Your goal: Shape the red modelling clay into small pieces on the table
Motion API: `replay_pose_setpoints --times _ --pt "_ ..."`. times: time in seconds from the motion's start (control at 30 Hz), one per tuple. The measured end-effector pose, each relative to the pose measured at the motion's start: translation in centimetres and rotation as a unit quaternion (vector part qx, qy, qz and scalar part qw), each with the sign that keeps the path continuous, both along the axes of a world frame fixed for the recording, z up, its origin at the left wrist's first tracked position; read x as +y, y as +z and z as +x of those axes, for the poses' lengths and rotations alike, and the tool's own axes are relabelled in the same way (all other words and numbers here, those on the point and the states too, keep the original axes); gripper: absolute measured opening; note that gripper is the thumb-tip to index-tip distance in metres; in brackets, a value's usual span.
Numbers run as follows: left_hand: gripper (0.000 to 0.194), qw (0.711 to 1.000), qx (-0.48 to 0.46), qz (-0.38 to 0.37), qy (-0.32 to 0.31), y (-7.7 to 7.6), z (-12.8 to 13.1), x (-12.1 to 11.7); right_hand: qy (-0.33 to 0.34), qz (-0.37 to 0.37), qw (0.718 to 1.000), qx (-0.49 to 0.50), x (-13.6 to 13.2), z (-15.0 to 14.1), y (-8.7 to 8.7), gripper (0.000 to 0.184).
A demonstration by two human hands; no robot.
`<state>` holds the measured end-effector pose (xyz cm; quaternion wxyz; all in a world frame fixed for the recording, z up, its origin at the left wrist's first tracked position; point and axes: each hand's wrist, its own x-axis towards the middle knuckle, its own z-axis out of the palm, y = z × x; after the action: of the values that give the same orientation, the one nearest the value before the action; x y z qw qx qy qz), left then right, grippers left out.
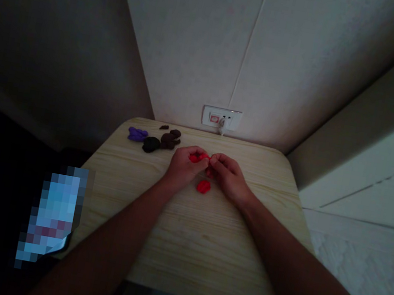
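Observation:
Soft red modelling clay (195,158) is pinched between my two hands over the table's far half. My left hand (184,165) wraps round the bigger part of it, thumb on top. At its right end, the fingertips of my right hand (229,174) close on the same clay. A separate small red clay lump (204,186) lies on the table just below my hands, touched by neither. Another bit of red shows under the right fingers; whether it joins the held piece I cannot tell.
On the pale wooden table (179,246), at the back left, lie a purple clay lump (137,134), a black lump (151,144) and dark brown pieces (170,139). A wall socket (221,118) with a plug sits behind. A blurred-out lit screen (56,209) is at the left edge.

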<state>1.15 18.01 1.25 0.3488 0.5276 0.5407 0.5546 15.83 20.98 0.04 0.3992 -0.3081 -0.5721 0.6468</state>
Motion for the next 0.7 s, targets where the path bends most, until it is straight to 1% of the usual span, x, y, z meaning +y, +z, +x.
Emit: replay_pose_setpoints --times 0.13,0.2,0.27,0.3,0.33,0.4,0.5,0.6,0.7 --pt "0.007 1.000 0.005 -0.001 0.019 -0.2 0.0 0.2 -0.008 -0.001 1.000 -0.010 0.1 0.0 -0.3 0.042" --pt "0.008 0.998 -0.003 -0.012 0.055 -0.3 -0.3 0.5 -0.019 0.004 1.000 -0.001 0.2 0.2 -0.4 0.042" --pt "0.010 0.995 -0.015 -0.023 0.100 -0.4 -0.8 0.7 -0.043 0.005 0.999 0.016 0.3 0.5 -0.4 0.041" --pt "0.010 0.993 -0.017 -0.025 0.113 -0.4 -1.0 0.8 -0.056 0.003 0.998 0.026 0.4 0.6 -0.4 0.040" --pt "0.010 0.993 -0.010 -0.022 0.112 -0.5 -1.1 0.8 -0.068 0.000 0.997 0.036 0.5 0.7 -0.3 0.038" --pt "0.011 0.996 0.035 -0.010 0.080 -0.4 -1.1 0.7 -0.089 -0.008 0.995 0.050 0.6 0.8 -0.3 0.036" --pt "0.012 0.987 0.155 0.014 0.026 -0.3 -0.7 0.2 -0.120 -0.015 0.991 0.056 0.7 0.8 -0.3 0.032" --pt "0.014 0.968 0.247 0.037 0.022 -0.3 -0.5 -0.1 -0.159 -0.013 0.986 0.055 0.8 0.8 -0.3 0.031" --pt "0.014 0.955 0.296 0.029 0.019 -0.5 -0.6 -0.3 -0.184 -0.019 0.982 0.039 0.8 1.0 -0.2 0.035"
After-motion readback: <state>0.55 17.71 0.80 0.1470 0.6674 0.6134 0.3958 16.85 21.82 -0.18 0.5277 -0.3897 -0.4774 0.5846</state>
